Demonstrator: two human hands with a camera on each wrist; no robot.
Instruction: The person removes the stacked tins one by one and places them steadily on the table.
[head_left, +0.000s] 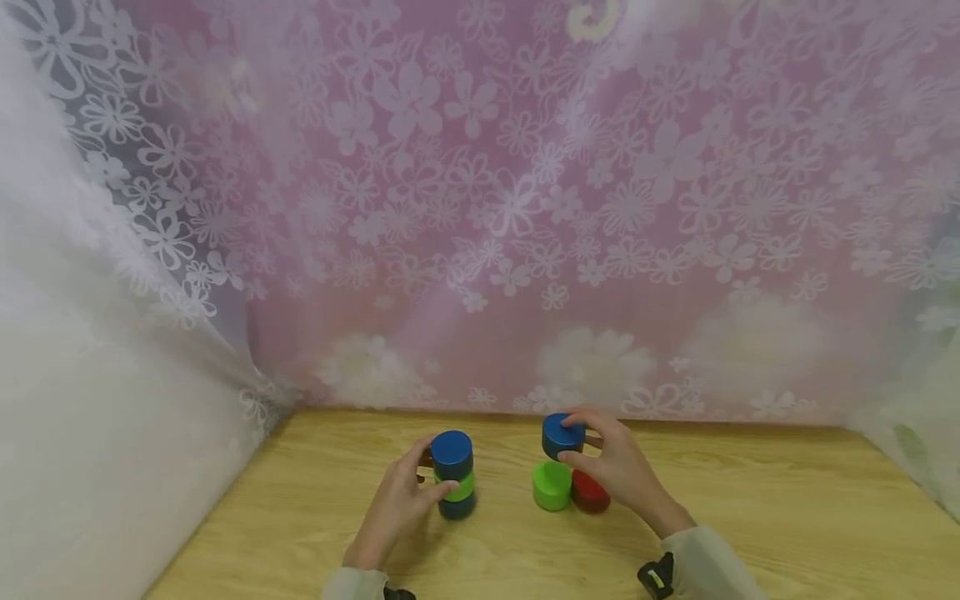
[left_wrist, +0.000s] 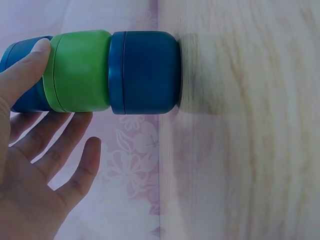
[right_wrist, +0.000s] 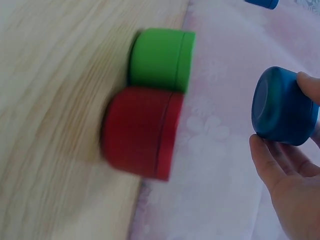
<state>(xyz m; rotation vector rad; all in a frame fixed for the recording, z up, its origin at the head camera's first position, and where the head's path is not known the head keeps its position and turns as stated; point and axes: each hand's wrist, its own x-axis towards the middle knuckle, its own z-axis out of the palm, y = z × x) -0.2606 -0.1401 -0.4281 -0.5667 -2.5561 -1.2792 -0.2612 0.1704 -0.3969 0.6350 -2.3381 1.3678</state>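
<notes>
On the wooden table stands an upright stack of three small round lidded tins: a lower blue tin [left_wrist: 150,72], a green tin [left_wrist: 82,70] and an upper blue tin [head_left: 452,447]. My left hand [head_left: 397,508] grips the stack from the left, thumb in front near where the green and upper blue tins meet, fingers behind. To the right, my right hand [head_left: 622,467] pinches another blue tin [right_wrist: 285,110] by its sides, raised off the table. Below it, a second green tin [right_wrist: 160,57] and a red tin [right_wrist: 142,132] sit side by side, touching.
The wooden table [head_left: 750,500] runs back to a pink flowered curtain [head_left: 480,275] hanging behind it. White cloth [head_left: 112,400] hangs along the left side, and more pale cloth [head_left: 922,417] hangs at the right.
</notes>
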